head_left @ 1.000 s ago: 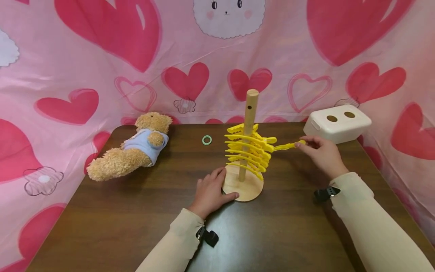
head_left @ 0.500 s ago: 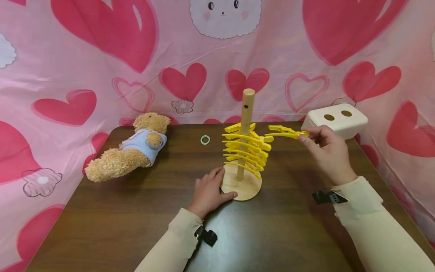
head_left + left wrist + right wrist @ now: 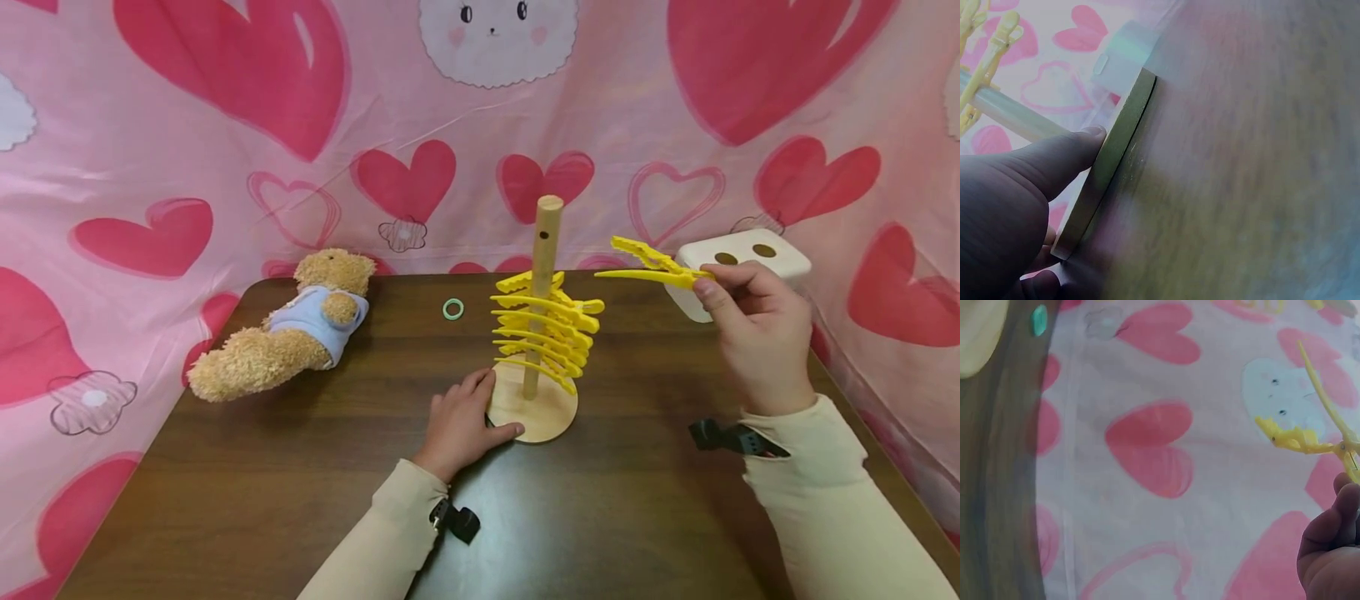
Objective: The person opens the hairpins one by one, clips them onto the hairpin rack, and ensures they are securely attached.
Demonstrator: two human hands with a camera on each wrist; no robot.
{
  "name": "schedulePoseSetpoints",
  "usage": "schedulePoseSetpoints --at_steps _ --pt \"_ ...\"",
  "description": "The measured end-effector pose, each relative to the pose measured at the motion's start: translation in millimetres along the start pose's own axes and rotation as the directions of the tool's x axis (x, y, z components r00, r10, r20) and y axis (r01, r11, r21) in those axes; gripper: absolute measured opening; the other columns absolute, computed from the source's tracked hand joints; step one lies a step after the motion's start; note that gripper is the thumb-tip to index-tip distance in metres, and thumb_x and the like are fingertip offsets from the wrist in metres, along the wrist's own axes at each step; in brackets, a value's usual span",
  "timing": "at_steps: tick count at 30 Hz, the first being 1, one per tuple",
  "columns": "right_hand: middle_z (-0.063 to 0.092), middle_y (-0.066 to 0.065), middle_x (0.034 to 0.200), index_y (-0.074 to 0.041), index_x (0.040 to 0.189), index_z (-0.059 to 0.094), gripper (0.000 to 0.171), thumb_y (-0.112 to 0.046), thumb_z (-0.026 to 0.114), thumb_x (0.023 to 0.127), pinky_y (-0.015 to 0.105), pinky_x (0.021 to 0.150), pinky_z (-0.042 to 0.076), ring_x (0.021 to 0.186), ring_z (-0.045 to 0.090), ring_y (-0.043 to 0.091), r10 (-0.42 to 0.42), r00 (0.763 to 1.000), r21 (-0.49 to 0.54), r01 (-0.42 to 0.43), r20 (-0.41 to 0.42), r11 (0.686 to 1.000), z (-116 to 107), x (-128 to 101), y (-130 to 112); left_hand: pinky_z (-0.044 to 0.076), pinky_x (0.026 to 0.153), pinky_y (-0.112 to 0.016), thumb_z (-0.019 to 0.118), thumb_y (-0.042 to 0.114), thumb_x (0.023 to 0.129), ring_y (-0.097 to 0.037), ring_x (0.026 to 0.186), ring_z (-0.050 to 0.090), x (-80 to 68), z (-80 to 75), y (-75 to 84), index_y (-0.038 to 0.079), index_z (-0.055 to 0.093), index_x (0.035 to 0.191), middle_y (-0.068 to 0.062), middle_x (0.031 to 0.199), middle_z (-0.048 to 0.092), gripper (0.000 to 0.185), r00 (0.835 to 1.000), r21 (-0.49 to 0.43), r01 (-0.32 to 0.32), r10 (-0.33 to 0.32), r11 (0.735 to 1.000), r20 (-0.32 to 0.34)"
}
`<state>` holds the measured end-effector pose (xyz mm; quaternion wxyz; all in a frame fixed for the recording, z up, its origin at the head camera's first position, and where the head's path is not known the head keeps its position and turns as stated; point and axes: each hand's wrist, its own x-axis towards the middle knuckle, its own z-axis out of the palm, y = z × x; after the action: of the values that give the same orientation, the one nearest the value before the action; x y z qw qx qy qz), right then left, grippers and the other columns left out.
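Left hand (image 3: 461, 425) flat on the table (image 3: 247, 492), fingers relaxed and thumb against the rim of the round wooden base (image 3: 534, 410), pressing rather than gripping. Just beyond those fingers, a wooden post (image 3: 544, 283) upright from the base, with a stack of yellow clips (image 3: 546, 332) clamped along its lower half.

Right hand (image 3: 757, 333) raised off the table, up and to the right of the post, pinching one yellow clip (image 3: 654, 265) by its tail end between thumb and fingertips; prongs spread apart and aimed toward the post, well short of it.

Probably light, stiff plastic with a spring: little weight to carry, but smooth and apt to twist or slip if squeezed off-centre. Best taken at the tail levers, as here, since pressing there parts the prongs.

Just behind the right hand, a white box (image 3: 742, 262) with two holes. Farther left, beyond the left hand, a small green ring (image 3: 453, 309) and a teddy bear (image 3: 288, 333) lying down. Behind everything, a pink heart curtain (image 3: 225, 125).
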<state>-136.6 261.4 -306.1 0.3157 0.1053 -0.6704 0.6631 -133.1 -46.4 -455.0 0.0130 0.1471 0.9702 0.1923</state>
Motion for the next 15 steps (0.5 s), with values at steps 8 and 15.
schedulePoseSetpoints --at_steps 8,15 --pt "0.065 0.019 0.092 0.025 0.102 0.054 0.027 0.019 0.062 0.077 0.022 0.068 0.05 0.07 0.059 0.02 0.005 1.0 0.282 -0.01 0.019 0.959 11.1 -8.0 -17.0 0.033 0.083 -0.044 0.057 0.074 0.071 -0.023 0.116 0.046 0.3 0.3 0.0 0.018 0.036 0.144 0.0 0.143 0.039 0.094 1.0 0.0 0.007 -0.007 1.0 0.008" --pt "0.063 0.018 0.096 0.023 0.104 0.055 0.029 0.016 0.063 0.078 0.022 0.073 0.05 0.077 0.058 0.02 0.004 0.995 0.202 -0.025 0.102 0.979 21.7 -16.8 -30.3 0.034 0.082 -0.045 0.058 0.073 0.071 -0.024 0.115 0.047 -0.9 -0.9 0.6 0.018 0.037 0.143 -0.001 0.142 0.04 0.094 1.0 -0.005 -0.002 0.002 1.0 -0.003"
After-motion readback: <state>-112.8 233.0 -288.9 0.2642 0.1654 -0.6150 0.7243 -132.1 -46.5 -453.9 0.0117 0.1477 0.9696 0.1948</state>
